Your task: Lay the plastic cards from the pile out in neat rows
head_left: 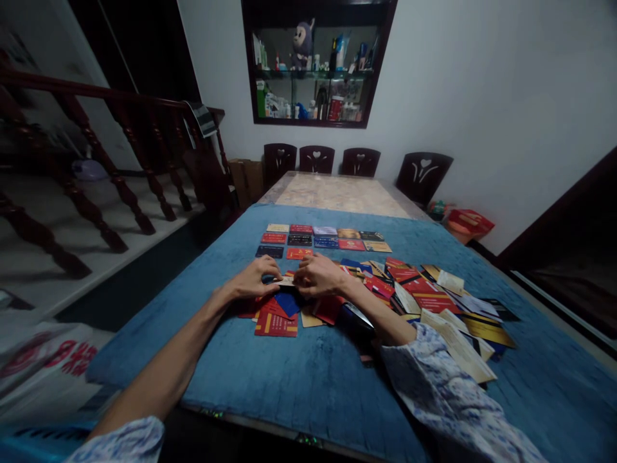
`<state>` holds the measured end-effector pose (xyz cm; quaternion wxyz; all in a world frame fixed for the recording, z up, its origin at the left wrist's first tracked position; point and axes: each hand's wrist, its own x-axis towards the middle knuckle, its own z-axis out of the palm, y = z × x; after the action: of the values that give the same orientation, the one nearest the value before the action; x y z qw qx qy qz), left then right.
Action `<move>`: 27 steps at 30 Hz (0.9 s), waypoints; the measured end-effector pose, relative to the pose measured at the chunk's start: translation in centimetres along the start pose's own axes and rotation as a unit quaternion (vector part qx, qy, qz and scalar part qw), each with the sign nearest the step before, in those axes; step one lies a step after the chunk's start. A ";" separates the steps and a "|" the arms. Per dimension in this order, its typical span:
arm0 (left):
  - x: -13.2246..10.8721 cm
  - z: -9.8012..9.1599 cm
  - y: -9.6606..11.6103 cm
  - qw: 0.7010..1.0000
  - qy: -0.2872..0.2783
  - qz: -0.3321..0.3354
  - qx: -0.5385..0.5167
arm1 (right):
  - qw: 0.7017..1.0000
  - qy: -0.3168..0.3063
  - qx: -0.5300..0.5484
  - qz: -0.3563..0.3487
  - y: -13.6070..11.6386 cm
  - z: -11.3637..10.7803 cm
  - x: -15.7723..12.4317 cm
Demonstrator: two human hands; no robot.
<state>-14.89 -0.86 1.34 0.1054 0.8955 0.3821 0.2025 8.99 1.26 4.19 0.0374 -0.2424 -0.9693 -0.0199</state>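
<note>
Between both hands is a small pale card (285,281), gripped at its two ends. My left hand (254,278) pinches its left end with thumb and fingers. My right hand (319,276) is closed on the right end, its fingers partly hiding the card. Below the hands lie red card sleeves (276,323) and a blue card (288,304). Just beyond the hands are rows of bank cards laid side by side, among them a red-orange card (299,254) and a dark blue card (269,251) in the nearest row.
A loose heap of cards and paper sleeves (429,292) spreads to the right, partly under my right forearm. A dark glossy object (357,318) lies beneath that forearm. The blue cloth (318,379) covers the table's near part. Dark chairs (317,159) stand at the far end.
</note>
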 end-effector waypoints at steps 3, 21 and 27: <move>0.0 0.0 0.0 1.000 0.023 -0.004 -0.016 | 1.000 0.021 0.014 -0.007 0.3 0.1 0.0; 0.4 2.3 -1.7 0.987 0.152 -0.057 -0.005 | 0.991 0.087 0.042 0.097 1.4 1.4 0.1; 0.5 2.5 -1.5 0.984 0.162 -0.070 -0.002 | 0.982 0.091 0.048 0.156 0.9 1.4 0.1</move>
<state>-14.41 0.49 -1.31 0.0580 0.8220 0.4550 0.3375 9.21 2.19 2.78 0.1398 -0.3855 -0.9120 0.0106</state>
